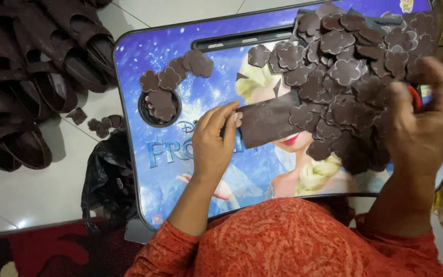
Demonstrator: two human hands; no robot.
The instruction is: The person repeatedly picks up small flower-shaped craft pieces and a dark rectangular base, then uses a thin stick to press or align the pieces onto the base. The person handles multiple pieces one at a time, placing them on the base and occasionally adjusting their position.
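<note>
Orange-red patterned sleeves — bare hands (212, 146).

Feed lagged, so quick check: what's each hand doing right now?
Left hand: closed, pinching the dark brown sheet.
Right hand: at the pile of flower cutouts; blurred, grip cannot be told.

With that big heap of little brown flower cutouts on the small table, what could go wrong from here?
The heap of dark brown flower-shaped cutouts reaches the blue picture-printed lap table's far edge, so pieces could slide off; a few already lie on the white tiled floor. The right hand, blurred over the heap, might knock more loose. The flat brown sheet, pinched only at its end by the left hand, could slip.
</note>
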